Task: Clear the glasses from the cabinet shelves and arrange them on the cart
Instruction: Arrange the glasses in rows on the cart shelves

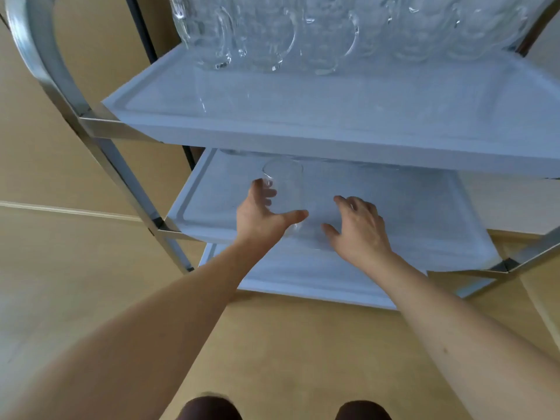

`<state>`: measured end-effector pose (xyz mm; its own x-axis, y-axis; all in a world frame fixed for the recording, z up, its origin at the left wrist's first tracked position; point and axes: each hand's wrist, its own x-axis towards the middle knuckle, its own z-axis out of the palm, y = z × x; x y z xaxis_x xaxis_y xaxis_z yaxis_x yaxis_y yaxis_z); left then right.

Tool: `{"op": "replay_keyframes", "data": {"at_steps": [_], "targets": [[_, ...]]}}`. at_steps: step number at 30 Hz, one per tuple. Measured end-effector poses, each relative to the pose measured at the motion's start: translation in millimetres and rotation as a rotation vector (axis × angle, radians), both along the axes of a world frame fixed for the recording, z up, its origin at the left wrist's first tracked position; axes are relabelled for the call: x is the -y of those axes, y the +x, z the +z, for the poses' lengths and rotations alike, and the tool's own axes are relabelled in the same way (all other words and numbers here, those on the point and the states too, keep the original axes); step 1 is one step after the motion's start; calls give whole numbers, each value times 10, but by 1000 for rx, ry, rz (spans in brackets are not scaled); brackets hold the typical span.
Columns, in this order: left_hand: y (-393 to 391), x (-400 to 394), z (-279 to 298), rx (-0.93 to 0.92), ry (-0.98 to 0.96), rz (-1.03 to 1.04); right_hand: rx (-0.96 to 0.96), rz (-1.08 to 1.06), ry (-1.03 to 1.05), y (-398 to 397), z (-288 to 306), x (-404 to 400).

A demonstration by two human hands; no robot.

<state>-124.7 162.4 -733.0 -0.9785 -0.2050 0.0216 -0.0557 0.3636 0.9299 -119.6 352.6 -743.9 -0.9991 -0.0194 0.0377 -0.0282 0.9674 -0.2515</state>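
Note:
On the middle shelf (424,213) of the metal cart, my left hand (260,213) grips a tall clear glass (285,183), thumb on its right side and fingers curled round its left. The glass stands roughly upright, its base near the shelf's front edge. My right hand (360,228) hovers just to the right over the same shelf, fingers curved and thumb apart. A faint clear outline shows beside its thumb, too blurred to tell whether it holds a glass. Several clear handled mugs (272,34) stand at the back of the top shelf (333,101).
The cart has a steel frame (100,128) with a curved handle at the left and a third white shelf (303,277) below. Tan flooring surrounds it, and my dark shoes (209,407) show at the bottom edge.

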Motion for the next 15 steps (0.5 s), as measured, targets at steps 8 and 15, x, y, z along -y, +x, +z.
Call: {"op": "replay_keyframes", "data": {"at_steps": [8, 15], "targets": [[-565, -94, -366, -146, 43, -10, -127, -53, -75, -425, -482, -119], [-790, -427, -426, -169, 95, -51, -165, -76, -306, -507, -618, -253]]}}
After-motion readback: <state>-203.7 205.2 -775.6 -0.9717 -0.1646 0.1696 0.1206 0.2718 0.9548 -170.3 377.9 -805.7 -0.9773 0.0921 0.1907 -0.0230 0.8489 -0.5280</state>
